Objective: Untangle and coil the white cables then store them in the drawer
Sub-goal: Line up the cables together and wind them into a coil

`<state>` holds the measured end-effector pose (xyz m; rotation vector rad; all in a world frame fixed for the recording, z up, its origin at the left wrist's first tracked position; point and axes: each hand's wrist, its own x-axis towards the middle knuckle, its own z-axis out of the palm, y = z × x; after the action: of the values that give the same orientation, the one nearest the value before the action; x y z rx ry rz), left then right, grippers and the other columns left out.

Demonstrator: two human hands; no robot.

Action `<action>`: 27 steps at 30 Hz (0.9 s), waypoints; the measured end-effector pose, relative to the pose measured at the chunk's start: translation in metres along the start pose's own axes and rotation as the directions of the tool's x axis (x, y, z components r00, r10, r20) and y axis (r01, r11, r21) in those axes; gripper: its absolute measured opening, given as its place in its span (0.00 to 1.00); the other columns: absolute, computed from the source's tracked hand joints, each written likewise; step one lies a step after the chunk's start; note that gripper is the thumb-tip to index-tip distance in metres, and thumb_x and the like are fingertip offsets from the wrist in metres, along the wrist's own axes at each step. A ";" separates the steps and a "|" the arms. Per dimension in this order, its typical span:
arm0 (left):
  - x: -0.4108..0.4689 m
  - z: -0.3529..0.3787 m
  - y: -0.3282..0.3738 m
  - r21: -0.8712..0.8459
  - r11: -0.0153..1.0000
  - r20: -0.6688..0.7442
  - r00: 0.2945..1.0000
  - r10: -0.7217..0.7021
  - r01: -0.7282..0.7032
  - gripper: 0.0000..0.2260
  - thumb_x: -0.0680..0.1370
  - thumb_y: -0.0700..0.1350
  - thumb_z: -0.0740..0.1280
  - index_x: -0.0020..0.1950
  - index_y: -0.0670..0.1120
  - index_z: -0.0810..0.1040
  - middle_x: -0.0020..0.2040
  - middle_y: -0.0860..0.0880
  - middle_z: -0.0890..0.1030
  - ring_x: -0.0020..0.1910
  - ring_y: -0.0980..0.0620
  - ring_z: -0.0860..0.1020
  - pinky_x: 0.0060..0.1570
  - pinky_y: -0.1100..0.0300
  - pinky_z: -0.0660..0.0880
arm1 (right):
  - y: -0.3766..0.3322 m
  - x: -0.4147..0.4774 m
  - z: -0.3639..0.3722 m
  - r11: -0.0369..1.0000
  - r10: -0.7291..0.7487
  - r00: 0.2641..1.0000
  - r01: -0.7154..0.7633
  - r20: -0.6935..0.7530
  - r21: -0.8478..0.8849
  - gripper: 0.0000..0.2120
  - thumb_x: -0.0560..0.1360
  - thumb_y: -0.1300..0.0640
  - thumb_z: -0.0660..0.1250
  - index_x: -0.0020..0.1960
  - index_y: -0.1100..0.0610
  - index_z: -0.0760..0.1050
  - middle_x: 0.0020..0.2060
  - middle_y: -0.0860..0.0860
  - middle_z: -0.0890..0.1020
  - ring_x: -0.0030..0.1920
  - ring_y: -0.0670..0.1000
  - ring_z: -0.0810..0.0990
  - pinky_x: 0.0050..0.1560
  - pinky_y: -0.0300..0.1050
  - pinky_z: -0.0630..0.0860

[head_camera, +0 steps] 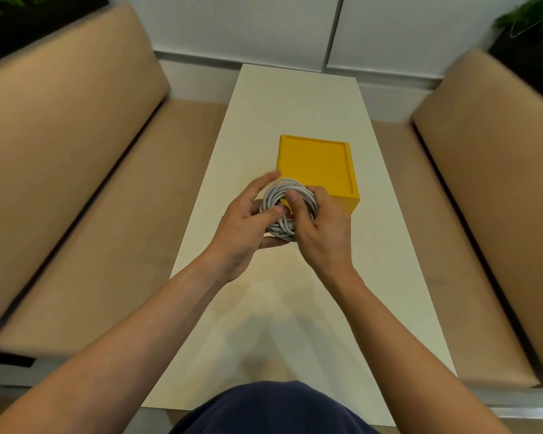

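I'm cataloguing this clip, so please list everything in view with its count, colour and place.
cables: 1 coiled bundle (number of cables unclear), white, held above the table in front of the box
box: 1, yellow, on the middle of the table, just behind the hands
table: 1, white, long, running away from the person
benches: 2, tan, one on either side of the table
plants: 2, green, top corners
wall: 1, white panels, behind the table
clothing: 1, dark blue, bottom edge
left hand: 1, grips the bundle's left side
right hand: 1, grips the bundle's right side, thumb over the coil
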<state>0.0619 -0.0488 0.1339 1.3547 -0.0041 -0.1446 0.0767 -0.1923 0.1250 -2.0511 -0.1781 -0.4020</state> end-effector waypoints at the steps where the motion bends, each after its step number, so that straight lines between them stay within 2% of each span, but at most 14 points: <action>1: 0.000 0.001 0.001 0.028 1.000 0.001 1.000 0.010 -0.010 0.19 0.84 0.37 0.64 0.71 0.55 0.76 0.61 0.44 0.83 0.56 0.44 0.84 0.50 0.45 0.84 | 0.002 0.000 0.002 1.000 0.017 1.000 -0.017 -0.021 -0.011 0.12 0.83 0.45 0.65 0.54 0.53 0.79 0.42 0.45 0.82 0.43 0.44 0.81 0.39 0.38 0.75; 4: 0.001 0.002 0.002 0.082 0.997 -0.017 1.000 0.008 -0.006 0.14 0.84 0.40 0.64 0.67 0.53 0.79 0.62 0.46 0.83 0.57 0.43 0.84 0.51 0.44 0.84 | 0.004 0.000 0.004 0.995 0.099 0.995 -0.099 0.016 0.000 0.15 0.83 0.42 0.63 0.52 0.53 0.78 0.41 0.46 0.82 0.42 0.46 0.81 0.38 0.41 0.75; 6: 0.001 0.005 0.005 0.023 0.999 -0.016 0.999 -0.048 0.048 0.11 0.85 0.49 0.63 0.66 0.51 0.78 0.60 0.46 0.83 0.55 0.43 0.84 0.53 0.41 0.83 | 0.004 0.000 0.002 0.991 0.110 0.993 -0.113 0.043 0.076 0.12 0.83 0.43 0.63 0.54 0.51 0.78 0.43 0.45 0.83 0.43 0.45 0.82 0.40 0.40 0.76; 8: 0.004 0.006 0.008 -0.070 0.990 0.012 0.993 -0.121 0.121 0.21 0.84 0.60 0.59 0.69 0.48 0.77 0.62 0.44 0.83 0.58 0.42 0.83 0.55 0.42 0.83 | 0.001 0.000 0.000 0.992 0.061 0.997 -0.066 0.050 0.104 0.10 0.83 0.45 0.63 0.55 0.50 0.78 0.44 0.44 0.83 0.45 0.44 0.82 0.42 0.41 0.78; 9: 0.006 0.005 0.009 -0.109 0.982 0.025 0.988 -0.150 0.152 0.24 0.83 0.62 0.58 0.70 0.48 0.76 0.63 0.43 0.82 0.59 0.41 0.83 0.55 0.42 0.82 | 0.000 0.001 0.000 0.993 0.047 0.997 -0.053 0.055 0.110 0.09 0.83 0.45 0.63 0.55 0.49 0.78 0.44 0.44 0.83 0.45 0.44 0.82 0.42 0.42 0.78; 11: 0.008 0.004 0.010 -0.163 0.967 0.043 0.981 -0.192 0.196 0.24 0.84 0.60 0.58 0.70 0.45 0.78 0.62 0.41 0.83 0.58 0.41 0.82 0.54 0.44 0.82 | 0.001 0.002 0.000 0.990 0.046 0.997 -0.054 0.064 0.133 0.06 0.84 0.47 0.64 0.56 0.47 0.77 0.46 0.42 0.84 0.47 0.44 0.82 0.44 0.41 0.78; 13: 0.011 0.004 0.009 -0.221 0.947 0.078 0.972 -0.221 0.233 0.22 0.85 0.57 0.60 0.69 0.43 0.79 0.61 0.41 0.83 0.57 0.43 0.82 0.53 0.46 0.81 | 0.002 0.001 0.001 0.981 0.069 0.995 -0.081 0.073 0.174 0.04 0.83 0.45 0.64 0.57 0.41 0.77 0.49 0.41 0.84 0.51 0.43 0.82 0.50 0.42 0.79; 14: 0.012 0.004 0.008 -0.252 0.937 0.088 0.970 -0.226 0.241 0.21 0.85 0.56 0.60 0.69 0.42 0.79 0.59 0.41 0.84 0.57 0.43 0.81 0.54 0.46 0.81 | 0.002 -0.001 0.001 0.973 0.084 0.993 -0.100 0.086 0.207 0.06 0.83 0.42 0.64 0.58 0.38 0.76 0.52 0.41 0.84 0.55 0.44 0.82 0.54 0.44 0.80; 16: 0.011 0.005 0.006 -0.318 0.920 0.077 0.973 -0.218 0.231 0.20 0.86 0.54 0.60 0.67 0.41 0.80 0.49 0.44 0.84 0.51 0.45 0.81 0.56 0.45 0.80 | -0.001 -0.005 0.004 0.943 0.118 0.987 -0.147 0.111 0.299 0.13 0.82 0.37 0.60 0.61 0.38 0.77 0.56 0.43 0.83 0.59 0.46 0.82 0.58 0.46 0.80; 18: 0.010 0.006 0.003 -0.371 0.909 0.053 0.981 -0.185 0.191 0.19 0.86 0.51 0.58 0.68 0.39 0.78 0.43 0.49 0.83 0.46 0.49 0.82 0.58 0.45 0.79 | -0.006 -0.005 0.006 0.921 0.149 0.985 -0.171 0.090 0.349 0.13 0.83 0.37 0.56 0.55 0.37 0.78 0.53 0.45 0.82 0.55 0.45 0.82 0.55 0.44 0.79; 20: 0.009 0.005 -0.002 -0.397 0.907 0.027 0.990 -0.141 0.140 0.20 0.86 0.50 0.58 0.71 0.38 0.75 0.47 0.48 0.84 0.46 0.50 0.82 0.56 0.47 0.79 | -0.008 -0.002 0.007 0.931 0.162 0.986 -0.169 0.048 0.323 0.12 0.83 0.39 0.56 0.49 0.36 0.77 0.49 0.44 0.80 0.52 0.45 0.80 0.52 0.43 0.77; 22: 0.007 0.001 -0.008 -0.406 0.909 0.009 0.996 -0.094 0.090 0.20 0.85 0.49 0.59 0.71 0.38 0.75 0.52 0.45 0.84 0.49 0.49 0.82 0.55 0.48 0.79 | -0.006 -0.002 0.007 0.934 0.157 0.983 -0.178 0.091 0.309 0.15 0.83 0.39 0.55 0.51 0.44 0.78 0.46 0.43 0.82 0.48 0.44 0.82 0.46 0.40 0.78; 24: 0.006 -0.001 -0.012 -0.394 0.917 -0.023 0.997 -0.068 0.053 0.19 0.82 0.49 0.60 0.68 0.39 0.76 0.53 0.45 0.84 0.48 0.50 0.83 0.52 0.51 0.81 | 0.002 -0.007 0.006 0.951 0.135 0.981 -0.168 0.143 0.258 0.20 0.82 0.39 0.55 0.52 0.50 0.79 0.42 0.39 0.83 0.44 0.43 0.82 0.41 0.36 0.77; 27: 0.005 -0.002 -0.017 -0.415 0.909 -0.055 0.997 -0.056 0.028 0.18 0.83 0.49 0.60 0.64 0.39 0.78 0.53 0.43 0.84 0.49 0.49 0.83 0.50 0.53 0.82 | 0.015 -0.014 0.005 0.990 0.076 0.976 -0.099 0.205 0.104 0.20 0.82 0.37 0.53 0.54 0.48 0.77 0.39 0.38 0.81 0.43 0.42 0.80 0.38 0.33 0.73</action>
<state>0.0654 -0.0514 0.1162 0.9327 0.1067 -0.1283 0.0686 -0.1950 0.1056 -1.9771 -0.2270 -0.1265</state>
